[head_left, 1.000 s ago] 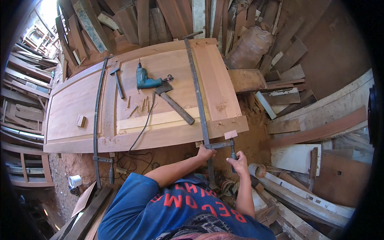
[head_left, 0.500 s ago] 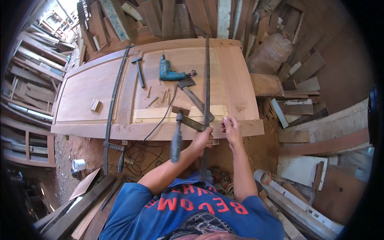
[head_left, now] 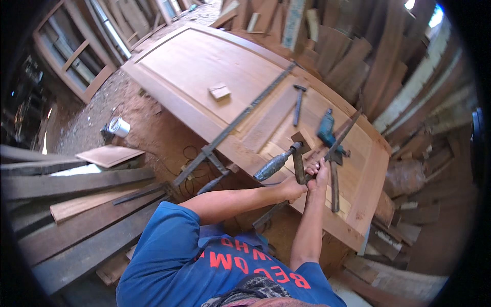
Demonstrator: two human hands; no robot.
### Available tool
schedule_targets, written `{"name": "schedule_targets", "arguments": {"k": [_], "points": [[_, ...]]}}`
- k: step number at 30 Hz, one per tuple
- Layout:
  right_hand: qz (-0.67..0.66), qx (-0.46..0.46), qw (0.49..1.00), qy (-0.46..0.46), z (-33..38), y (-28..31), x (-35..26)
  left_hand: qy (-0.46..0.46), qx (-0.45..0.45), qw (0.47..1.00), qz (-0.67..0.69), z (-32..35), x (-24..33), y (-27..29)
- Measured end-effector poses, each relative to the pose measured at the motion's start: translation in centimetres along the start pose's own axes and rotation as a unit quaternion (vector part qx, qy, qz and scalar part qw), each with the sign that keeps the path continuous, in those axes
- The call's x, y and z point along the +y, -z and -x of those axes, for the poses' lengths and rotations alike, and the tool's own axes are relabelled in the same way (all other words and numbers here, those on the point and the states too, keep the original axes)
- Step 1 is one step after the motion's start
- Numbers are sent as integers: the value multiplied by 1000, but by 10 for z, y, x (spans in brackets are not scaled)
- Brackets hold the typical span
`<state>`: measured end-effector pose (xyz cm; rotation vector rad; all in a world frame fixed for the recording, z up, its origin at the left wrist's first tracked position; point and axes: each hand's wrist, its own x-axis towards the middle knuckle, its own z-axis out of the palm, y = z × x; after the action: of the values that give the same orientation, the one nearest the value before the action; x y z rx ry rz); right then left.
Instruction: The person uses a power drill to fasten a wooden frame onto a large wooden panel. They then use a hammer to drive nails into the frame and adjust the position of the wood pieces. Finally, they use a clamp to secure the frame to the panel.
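My left hand (head_left: pixel 293 189) is closed on the sliding arm of a long metal bar clamp (head_left: pixel 348 130). Close beside it, my right hand (head_left: pixel 320 173) grips the clamp's bar. The clamp's dark screw handle (head_left: pixel 276 163) points toward the lower left, and a small wood pad (head_left: pixel 304 140) sits at the screw's tip. The bar runs slantwise across a panelled wooden door (head_left: pixel 179 59). Past my hands lie a teal power drill (head_left: pixel 326 128) and a hatchet (head_left: pixel 335 189), its head partly hidden by the bar. A hammer (head_left: pixel 298 105) rests left of the drill.
A second bar clamp (head_left: pixel 245 112) spans the door's middle. A small wood block (head_left: pixel 220 91) sits on the left panel. Boards (head_left: pixel 87 204) are stacked at lower left, near a white bucket (head_left: pixel 119 127) and cables (head_left: pixel 192 163) on the ground. Upright planks (head_left: pixel 332 51) line the far side.
The view has turned, so the door now slants down to the right. My right hand has moved from apart onto the clamp's bar, and the clamp has tilted with its handle swung leftward.
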<state>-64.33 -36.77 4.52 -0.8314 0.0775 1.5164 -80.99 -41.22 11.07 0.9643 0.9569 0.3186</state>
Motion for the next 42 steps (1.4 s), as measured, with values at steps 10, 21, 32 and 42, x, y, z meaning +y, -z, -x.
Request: {"name": "schedule_targets", "arguments": {"k": [10, 21, 32, 42], "points": [[131, -106, 981, -92, -48, -179, 209, -39, 97, 976, 193, 100, -22, 210], [216, -126, 961, -119, -157, -296, 407, -55, 162, 926, 338, 165, -44, 399], [611, -142, 779, 14, -123, -223, 341, -42, 147, 910, 386, 145, -40, 447], [692, -151, 701, 79, -112, -162, 358, -18, 154, 937, 313, 167, 9, 505]]}}
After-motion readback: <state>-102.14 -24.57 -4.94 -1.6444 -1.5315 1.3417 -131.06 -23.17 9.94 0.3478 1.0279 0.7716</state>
